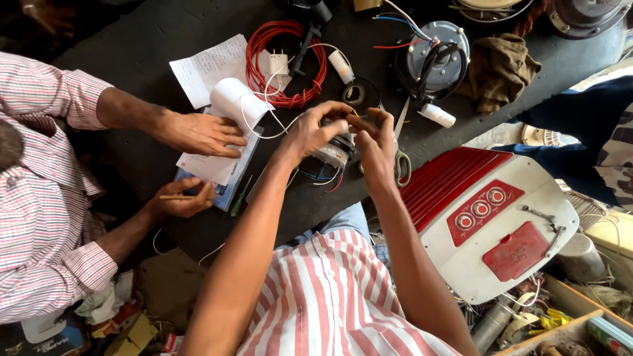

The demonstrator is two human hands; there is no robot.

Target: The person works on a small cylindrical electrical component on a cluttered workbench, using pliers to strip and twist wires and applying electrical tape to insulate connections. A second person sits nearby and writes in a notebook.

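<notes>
Pinching at the top of a small electric motor [335,150], both hands are meeting over the dark table [145,46]. Left hand [315,128] is curling its fingers [337,109] together down onto the motor's upper end, thumb side tucked under; right hand [374,142] is pressing its fingertips [359,125] in from the other side, closed on something thin there, likely a wire or terminal, too small to tell. Motor is sitting low between the two palms, near the table's front edge, thin coloured wires [324,178] hanging out beneath it.

Handling judgement: motor is looking dense and rigid, heavy for its size, metal casing probably slick, so gripping round the body is safest; the leads are soft and fragile, not for pulling.

Just right of the hands, green-handled scissors [402,165] are lying on the table, and beyond them a white and red fan housing [494,224] is leaning off the edge. Behind the hands: a black tape roll [354,94], a red wire coil [283,62], a white cable running to a plug, a round fan motor [435,56] and a brown rag [499,69].

At left, another person in a checked shirt is pressing one hand [201,134] on papers [214,165] beside a white paper roll [232,99], other hand [179,201] holding a thin stick.
</notes>
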